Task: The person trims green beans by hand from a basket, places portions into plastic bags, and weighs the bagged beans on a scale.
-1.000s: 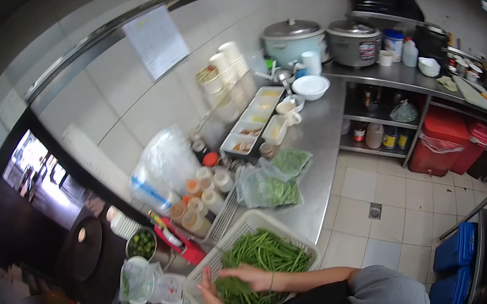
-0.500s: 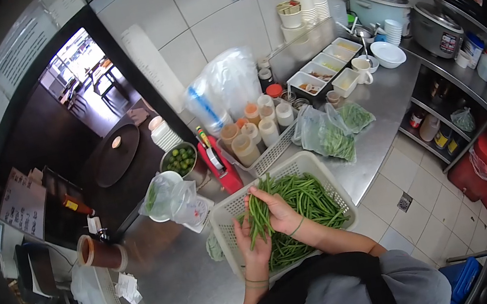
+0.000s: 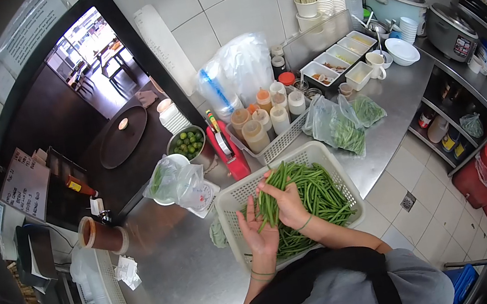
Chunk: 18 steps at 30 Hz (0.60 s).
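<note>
A bunch of long green beans (image 3: pixel 269 208) hangs in my right hand (image 3: pixel 289 202), its fingers and thumb wrapped round the upper part. Palm up, my left hand (image 3: pixel 258 232) lies just left of the bunch, fingers stretched and apart, close to the beans' lower ends. Both hands are over a pale perforated plastic basket (image 3: pixel 230 235). More green beans (image 3: pixel 319 194) fill the basket, mostly on its right side.
Behind the basket stand a red tape dispenser (image 3: pixel 229 154), a tray of squeeze bottles (image 3: pixel 280 118) and bagged greens (image 3: pixel 344 134). A pot of green citrus (image 3: pixel 187 144) and a scale with a bagged bowl (image 3: pixel 200 200) are at left. The steel counter (image 3: pixel 196 290) extends left.
The fingers of my left hand have opened away from the bunch, while my right hand keeps hold of it. The whole view has shifted slightly.
</note>
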Tool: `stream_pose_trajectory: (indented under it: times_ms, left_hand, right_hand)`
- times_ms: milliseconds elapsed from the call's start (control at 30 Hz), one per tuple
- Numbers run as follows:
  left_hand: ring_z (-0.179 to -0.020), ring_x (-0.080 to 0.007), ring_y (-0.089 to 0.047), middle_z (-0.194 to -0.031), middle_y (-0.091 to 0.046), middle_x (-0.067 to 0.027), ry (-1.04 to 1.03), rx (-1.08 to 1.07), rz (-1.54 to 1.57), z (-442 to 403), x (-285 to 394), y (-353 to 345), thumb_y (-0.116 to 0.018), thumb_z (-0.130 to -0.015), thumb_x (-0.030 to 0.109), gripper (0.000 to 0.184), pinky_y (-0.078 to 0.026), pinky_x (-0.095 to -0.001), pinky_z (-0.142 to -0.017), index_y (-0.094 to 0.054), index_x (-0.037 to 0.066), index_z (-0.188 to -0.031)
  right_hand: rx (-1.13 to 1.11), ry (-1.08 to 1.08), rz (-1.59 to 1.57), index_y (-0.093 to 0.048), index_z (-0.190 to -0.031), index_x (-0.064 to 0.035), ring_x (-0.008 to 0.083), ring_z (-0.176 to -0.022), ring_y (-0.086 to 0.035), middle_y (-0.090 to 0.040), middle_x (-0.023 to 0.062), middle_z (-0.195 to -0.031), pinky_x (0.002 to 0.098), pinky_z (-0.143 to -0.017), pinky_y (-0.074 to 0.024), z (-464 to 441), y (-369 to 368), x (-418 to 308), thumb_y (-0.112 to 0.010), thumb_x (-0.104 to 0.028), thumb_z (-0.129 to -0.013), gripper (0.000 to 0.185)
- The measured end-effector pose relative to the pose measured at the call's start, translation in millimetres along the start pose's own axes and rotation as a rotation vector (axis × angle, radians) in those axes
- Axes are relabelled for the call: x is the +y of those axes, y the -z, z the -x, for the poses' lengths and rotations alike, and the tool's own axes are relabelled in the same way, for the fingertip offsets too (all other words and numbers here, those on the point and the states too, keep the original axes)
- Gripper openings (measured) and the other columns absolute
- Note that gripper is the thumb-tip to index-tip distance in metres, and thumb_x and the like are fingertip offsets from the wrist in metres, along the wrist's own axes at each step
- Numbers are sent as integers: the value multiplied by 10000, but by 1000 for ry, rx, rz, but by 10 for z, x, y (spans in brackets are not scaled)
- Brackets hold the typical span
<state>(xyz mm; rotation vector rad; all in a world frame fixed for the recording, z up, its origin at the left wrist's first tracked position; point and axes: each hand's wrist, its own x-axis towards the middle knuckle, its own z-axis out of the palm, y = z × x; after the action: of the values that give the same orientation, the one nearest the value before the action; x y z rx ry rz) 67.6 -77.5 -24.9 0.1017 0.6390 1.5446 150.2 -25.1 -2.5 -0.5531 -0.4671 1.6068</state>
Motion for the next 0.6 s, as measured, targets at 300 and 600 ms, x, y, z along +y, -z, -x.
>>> stream_pose_trajectory:
  times_ms: [300, 600]
  left_hand:
    - [-1149, -207, -502, -1282, -503, -54, 12, -122, 52, -58, 41, 133, -294, -977, 402, 454, -427, -372, -943, -442, 114, -1296]
    - [-1089, -172, -538, -1205, -559, -24, 66, -13, -4, 36, 10, -32, -364, -971, 308, 382, -441, -329, -914, -488, 111, -1274]
  right_hand:
    - [-210, -31, 252, -509, -1094, -25, 94, -851, -548, -579, 15, -890, 227, -747, -456, 166, -117, -61, -678, 31, -750, 387]
    - [-245, -27, 308, -491, -1160, -21, 92, -822, -555, -580, 22, -877, 232, -731, -463, 170, -97, -95, -674, 53, -741, 464]
